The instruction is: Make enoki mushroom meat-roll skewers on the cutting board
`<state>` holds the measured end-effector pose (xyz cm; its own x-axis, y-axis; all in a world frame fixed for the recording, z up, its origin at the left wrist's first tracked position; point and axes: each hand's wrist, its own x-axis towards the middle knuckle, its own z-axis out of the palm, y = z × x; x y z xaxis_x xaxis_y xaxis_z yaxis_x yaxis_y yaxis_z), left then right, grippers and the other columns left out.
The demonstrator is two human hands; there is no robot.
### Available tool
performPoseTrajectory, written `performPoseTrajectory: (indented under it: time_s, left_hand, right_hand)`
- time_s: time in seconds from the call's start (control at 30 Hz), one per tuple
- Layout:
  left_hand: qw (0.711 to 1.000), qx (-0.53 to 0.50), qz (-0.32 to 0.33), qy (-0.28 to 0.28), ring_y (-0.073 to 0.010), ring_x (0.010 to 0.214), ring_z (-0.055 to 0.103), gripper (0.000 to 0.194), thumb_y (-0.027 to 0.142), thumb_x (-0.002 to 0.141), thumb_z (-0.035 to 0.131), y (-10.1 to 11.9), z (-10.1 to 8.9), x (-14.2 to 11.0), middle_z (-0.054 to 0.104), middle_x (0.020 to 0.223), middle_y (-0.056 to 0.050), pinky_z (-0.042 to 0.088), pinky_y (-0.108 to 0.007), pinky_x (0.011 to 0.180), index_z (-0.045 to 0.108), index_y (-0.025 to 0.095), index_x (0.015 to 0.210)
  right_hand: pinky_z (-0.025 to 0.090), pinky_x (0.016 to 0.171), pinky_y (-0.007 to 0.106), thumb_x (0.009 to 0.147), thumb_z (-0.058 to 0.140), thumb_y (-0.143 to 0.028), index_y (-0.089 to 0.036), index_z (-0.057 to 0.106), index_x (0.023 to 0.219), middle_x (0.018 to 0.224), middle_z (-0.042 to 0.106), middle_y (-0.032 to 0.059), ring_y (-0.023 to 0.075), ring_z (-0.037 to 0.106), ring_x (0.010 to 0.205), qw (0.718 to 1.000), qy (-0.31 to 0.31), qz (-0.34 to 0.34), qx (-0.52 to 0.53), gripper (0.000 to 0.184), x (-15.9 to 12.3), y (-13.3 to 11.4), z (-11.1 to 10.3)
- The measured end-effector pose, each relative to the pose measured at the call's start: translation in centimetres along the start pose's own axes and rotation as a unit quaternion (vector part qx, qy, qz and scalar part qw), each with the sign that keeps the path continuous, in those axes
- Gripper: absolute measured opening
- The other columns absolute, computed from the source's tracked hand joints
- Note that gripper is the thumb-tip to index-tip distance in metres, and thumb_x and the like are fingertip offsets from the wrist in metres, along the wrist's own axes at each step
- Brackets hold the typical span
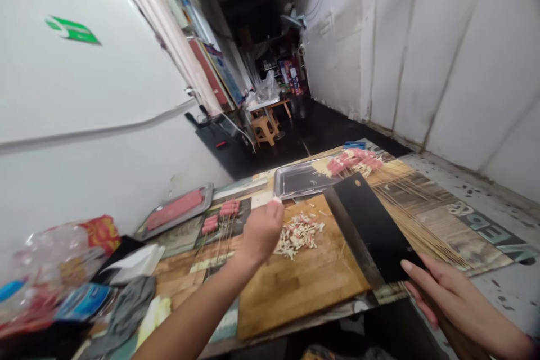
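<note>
My right hand [453, 287] grips a black cleaver [371, 225] by its handle. Its wide blade is tilted over the right side of a wooden cutting board [304, 298]. My left hand [262, 230] is closed above the board's left edge; a small white bit shows at its fingers, but what it holds I cannot make out. Chopped enoki mushroom pieces [298, 234] lie in a loose pile beside that hand. Past the left hand, meat-roll skewers [230, 208] rest on the patterned table.
A metal tray [295, 178] stands behind the board, with finished skewers [354, 161] heaped at its right. Bare bamboo sticks [426, 230] lie on the right. A tray of pink meat [175, 209], a grey cloth [130, 309] and plastic bags [54, 259] are at the left.
</note>
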<state>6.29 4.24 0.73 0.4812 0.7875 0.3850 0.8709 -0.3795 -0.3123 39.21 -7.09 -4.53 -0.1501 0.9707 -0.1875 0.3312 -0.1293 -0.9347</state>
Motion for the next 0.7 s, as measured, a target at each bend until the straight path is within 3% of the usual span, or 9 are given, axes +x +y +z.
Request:
performPoseTrajectory:
  time_s: [0.13,0.23,0.3,0.43,0.53,0.6,0.7]
  left_hand:
    - [0.993,0.055,-0.007,-0.108,-0.0259,0.075,0.064,0.019,0.002,0.084,0.048,5.3,-0.2,-5.6,0.065,0.077,-0.014,0.05,-0.037,0.067,0.065,0.009,0.087]
    - [0.982,0.027,-0.043,-0.179,-0.026,0.067,0.064,0.016,0.0,0.081,0.05,8.4,0.8,-7.1,0.063,0.07,-0.014,0.05,-0.038,0.06,0.064,0.006,0.077]
    - [0.982,0.005,-0.04,-0.184,-0.0243,0.064,0.063,0.016,-0.001,0.08,0.05,9.4,1.3,-7.6,0.063,0.07,-0.014,0.051,-0.039,0.061,0.064,0.005,0.075]
    - [0.99,-0.029,-0.03,-0.135,-0.0241,0.073,0.066,0.02,0.001,0.084,0.05,9.4,1.4,-9.2,0.066,0.078,-0.014,0.054,-0.043,0.074,0.066,0.007,0.094]
    - [0.991,-0.073,-0.016,-0.108,-0.025,0.09,0.067,0.028,0.008,0.089,0.05,8.2,1.4,-11.3,0.069,0.093,-0.014,0.054,-0.04,0.082,0.062,0.012,0.113]
    - [0.988,-0.123,0.013,-0.089,-0.025,0.103,0.065,0.024,0.013,0.091,0.05,7.1,1.5,-12.4,0.07,0.104,-0.014,0.053,-0.041,0.09,0.063,0.016,0.111]
    - [0.98,-0.193,0.027,-0.046,-0.0268,0.122,0.056,0.023,0.022,0.092,0.054,5.4,1.4,-13.2,0.066,0.119,-0.013,0.047,-0.046,0.103,0.063,0.018,0.112]
  right_hand:
    - [0.041,0.046,0.026,0.088,0.04,-0.067,-0.024,0.039,0.066,0.042,0.047,-0.0049,0.0128,0.047,0.039,0.994,-0.083,-0.022,-0.061,0.048,2.9,-3.3,1.1]
    - [0.038,0.045,0.026,0.091,0.034,-0.063,-0.025,0.037,0.068,0.042,0.049,-0.005,0.0133,0.047,0.038,0.983,-0.123,-0.043,-0.133,0.045,5.0,-5.6,2.2]
    - [0.038,0.046,0.026,0.093,0.032,-0.057,-0.024,0.037,0.069,0.044,0.051,-0.0038,0.014,0.05,0.039,0.966,-0.127,-0.081,-0.209,0.041,6.2,-6.9,2.9]
    - [0.04,0.055,0.027,0.095,0.034,-0.039,-0.02,0.052,0.076,0.063,0.064,0.0045,0.0177,0.062,0.058,0.89,-0.109,-0.233,-0.376,0.032,7.9,-9.0,3.8]
    - [0.038,0.056,0.026,0.095,0.036,-0.031,-0.018,0.057,0.081,0.068,0.067,0.0066,0.0183,0.064,0.061,0.836,-0.107,-0.281,-0.458,0.029,8.3,-9.8,4.4]
    - [0.036,0.054,0.026,0.096,0.037,-0.029,-0.018,0.057,0.08,0.065,0.066,0.0054,0.0175,0.063,0.058,0.819,-0.114,-0.285,-0.484,0.028,8.1,-10.0,4.8]
    - [0.036,0.054,0.026,0.097,0.036,-0.029,-0.019,0.057,0.079,0.065,0.066,0.0047,0.0174,0.063,0.057,0.816,-0.116,-0.289,-0.486,0.029,7.4,-9.9,5.4]
